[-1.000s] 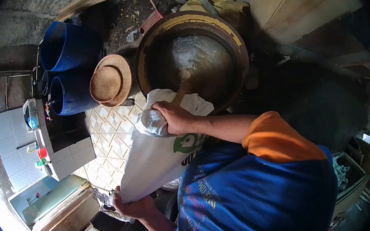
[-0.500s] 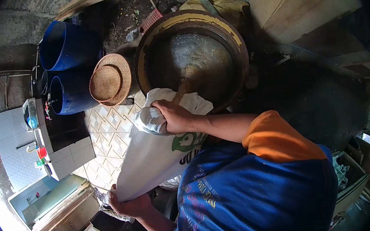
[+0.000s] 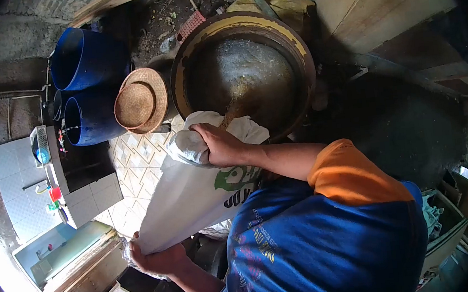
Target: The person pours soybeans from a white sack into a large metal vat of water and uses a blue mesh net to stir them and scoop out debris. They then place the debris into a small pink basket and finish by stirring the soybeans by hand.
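A white sack (image 3: pixel 185 194) with green and black print lies slanted across my front, its open mouth over the rim of a large round vat (image 3: pixel 311 75). My right hand (image 3: pixel 224 146) is closed on the bunched cloth near the mouth. Down at the sack's lower end, my left hand (image 3: pixel 157 260) grips the corner. From the mouth a stream of yellowish-brown grains (image 3: pixel 229 114) falls into the vat. Murky liquid (image 3: pixel 253 58) with pale froth fills part of it, splashing where the grains land. The sack's inside is hidden.
Two round woven trays (image 3: pixel 134 105) overlap left of the vat. Beyond them stand two blue drums (image 3: pixel 94 118). A red perforated scoop (image 3: pixel 192 26) leans near the vat's far rim, beside a yellow cloth (image 3: pixel 293 7). Tiled counters (image 3: pixel 88 201) line the left side.
My left hand and the sack's lower end have shifted slightly left and up. The grains keep pouring, and the splash in the liquid looks paler and wider. My right hand stays nearly in place.
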{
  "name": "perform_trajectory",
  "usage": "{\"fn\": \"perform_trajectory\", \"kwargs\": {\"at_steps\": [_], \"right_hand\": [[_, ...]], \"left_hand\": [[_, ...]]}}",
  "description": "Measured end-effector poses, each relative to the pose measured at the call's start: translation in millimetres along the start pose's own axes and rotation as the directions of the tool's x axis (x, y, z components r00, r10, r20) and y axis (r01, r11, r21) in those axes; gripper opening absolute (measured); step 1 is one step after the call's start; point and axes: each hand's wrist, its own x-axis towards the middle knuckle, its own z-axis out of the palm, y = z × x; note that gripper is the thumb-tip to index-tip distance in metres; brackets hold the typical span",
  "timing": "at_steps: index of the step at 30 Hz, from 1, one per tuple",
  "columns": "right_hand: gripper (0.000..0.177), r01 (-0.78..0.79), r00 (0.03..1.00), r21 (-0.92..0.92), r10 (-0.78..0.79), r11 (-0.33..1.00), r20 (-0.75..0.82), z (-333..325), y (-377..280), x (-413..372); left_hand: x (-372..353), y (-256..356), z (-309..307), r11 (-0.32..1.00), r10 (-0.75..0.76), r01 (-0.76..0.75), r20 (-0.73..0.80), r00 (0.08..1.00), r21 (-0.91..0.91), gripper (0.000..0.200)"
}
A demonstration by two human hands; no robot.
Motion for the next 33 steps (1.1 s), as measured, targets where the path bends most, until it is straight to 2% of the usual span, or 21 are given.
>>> {"fn": "perform_trajectory", "kwargs": {"at_steps": [2, 4, 6, 12, 14, 16, 25, 33], "right_hand": [[0.051, -0.021, 1.000, 0.012, 0.021, 1.000, 0.004, -1, 0, 2], [0.051, 0.023, 0.999, 0.015, -0.023, 1.000, -0.029, 0, 2, 4], [0.051, 0.011, 1.000, 0.030, -0.010, 0.999, -0.020, -1, 1, 5], [0.049, 0.016, 0.999, 0.014, -0.015, 1.000, -0.036, -1, 0, 6], [0.049, 0.034, 0.998, 0.005, -0.034, 0.999, -0.050, -2, 0, 6], [0.052, -0.029, 0.999, 0.037, 0.029, 0.999, 0.016, -4, -2, 7], [0.045, 0.047, 0.998, 0.007, -0.047, 0.999, -0.053, -1, 2, 7], [0.046, 0.017, 1.000, 0.014, -0.017, 1.000, -0.021, 0, 3, 9]], "left_hand": [[2, 2, 0, 1.000, 0.009, -0.010, 0.027, 1.000, 0.009, 0.024], [2, 4, 3, 1.000, 0.020, -0.021, 0.054, 0.998, 0.019, 0.023], [1, 6, 8, 0.998, 0.050, -0.050, -0.006, 0.999, 0.025, 0.022], [2, 7, 12, 0.996, 0.081, -0.081, -0.026, 0.996, 0.033, 0.024], [1, 7, 13, 0.996, 0.081, -0.080, -0.026, 0.996, 0.037, 0.024], [0, 6, 14, 0.996, 0.081, -0.080, -0.028, 0.996, 0.041, 0.025], [1, 8, 14, 0.999, 0.035, -0.036, 0.035, 0.999, 0.020, 0.025], [8, 10, 9, 0.996, 0.083, -0.084, 0.035, 0.996, 0.031, 0.022]]}}
